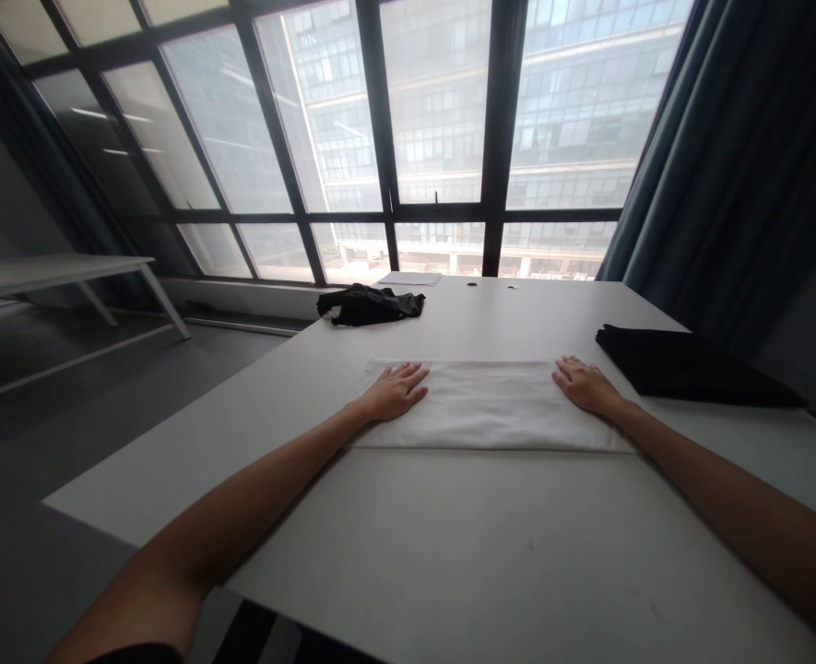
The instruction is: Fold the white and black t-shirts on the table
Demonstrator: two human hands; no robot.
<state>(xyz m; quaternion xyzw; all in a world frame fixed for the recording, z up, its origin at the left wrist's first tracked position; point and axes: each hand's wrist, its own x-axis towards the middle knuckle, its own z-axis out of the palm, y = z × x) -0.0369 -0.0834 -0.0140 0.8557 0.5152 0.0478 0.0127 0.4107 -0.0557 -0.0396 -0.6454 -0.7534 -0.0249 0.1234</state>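
A white cloth (490, 406), folded into a wide rectangle with light wrinkles, lies flat on the white table (504, 544). My left hand (395, 390) rests palm down on the cloth's left end, its fingers spread. On the right end lies my right hand (585, 385), also palm down with the fingers apart. Both hands are open and hold nothing.
A crumpled black garment (372, 305) lies at the table's far left edge, and a folded black cloth (691, 367) at the right. White paper (411, 278) is at the far edge. Another table (62, 269) stands at left; windows and curtains are beyond.
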